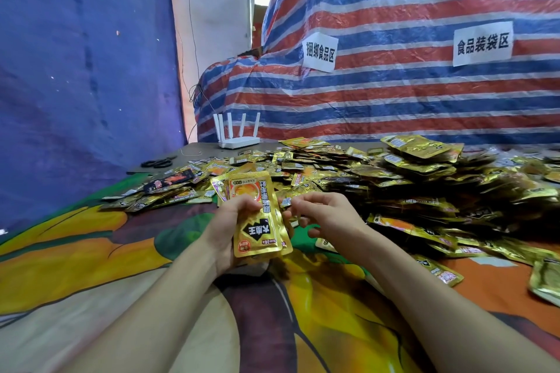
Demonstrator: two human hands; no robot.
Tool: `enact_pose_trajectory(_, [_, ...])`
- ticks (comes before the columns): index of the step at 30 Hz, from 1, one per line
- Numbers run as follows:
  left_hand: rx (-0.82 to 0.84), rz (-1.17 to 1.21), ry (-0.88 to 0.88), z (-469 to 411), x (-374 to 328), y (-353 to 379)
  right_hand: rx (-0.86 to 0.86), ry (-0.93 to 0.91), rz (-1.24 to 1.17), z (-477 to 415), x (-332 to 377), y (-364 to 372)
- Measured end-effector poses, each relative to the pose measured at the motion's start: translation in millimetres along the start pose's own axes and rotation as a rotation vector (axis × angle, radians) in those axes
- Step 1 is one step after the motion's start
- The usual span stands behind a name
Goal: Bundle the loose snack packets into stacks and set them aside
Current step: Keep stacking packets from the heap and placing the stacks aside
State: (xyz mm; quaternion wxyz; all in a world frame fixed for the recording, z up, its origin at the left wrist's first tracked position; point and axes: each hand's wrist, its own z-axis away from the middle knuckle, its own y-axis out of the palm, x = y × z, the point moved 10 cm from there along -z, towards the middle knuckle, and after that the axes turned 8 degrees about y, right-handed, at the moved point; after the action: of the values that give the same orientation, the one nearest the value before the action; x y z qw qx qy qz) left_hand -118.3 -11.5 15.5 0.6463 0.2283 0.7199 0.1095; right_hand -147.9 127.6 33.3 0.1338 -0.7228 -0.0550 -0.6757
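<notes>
Striped tarp (394, 94) behind printed cloth (91, 266). Left hand (230, 221) fingers clamp packet stack (260, 221); right hand (327, 215) fingers curled, hold unclear.

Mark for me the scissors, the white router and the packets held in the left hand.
scissors (157, 163): head view, on the black handles.
white router (241, 141): head view, on its flat body below the antennas.
held packets (256, 221): head view, on the front packet's gold face.

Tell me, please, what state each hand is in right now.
Left hand: holds a small stack of gold foil snack packets.
Right hand: fingers curled beside the stack; what it holds, if anything, cannot be told.
</notes>
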Motion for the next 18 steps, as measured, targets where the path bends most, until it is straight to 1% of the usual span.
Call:
enact_pose_trajectory(4, [0.027,-0.041,-0.021,1.3,2.8,3.0,-0.014,0.023,-0.113,0.1,-2.6,-3.4])
enact_pose_trajectory(7, [0.054,-0.031,-0.031,1.7,5.2,5.3,-0.124,0.064,-0.09,-1.9,-8.2,-14.7])
enact_pose_trajectory(9, [0.074,-0.021,-0.034,1.5,6.2,6.6,-0.134,0.091,-0.079,-3.0,-11.6,-15.8])
enact_pose_trajectory(12, [0.118,-0.014,-0.049,5.2,6.6,12.0,-0.047,0.117,-0.09,-2.2,-12.3,-5.6])
enact_pose_trajectory(15, [0.17,0.039,-0.037,11.0,3.2,16.6,-0.014,0.176,-0.096,-1.2,-16.0,-1.1])
enact_pose_trajectory(18, [0.314,0.153,0.011,17.8,-8.5,31.1,0.167,0.225,-0.198,5.3,-15.5,18.5])
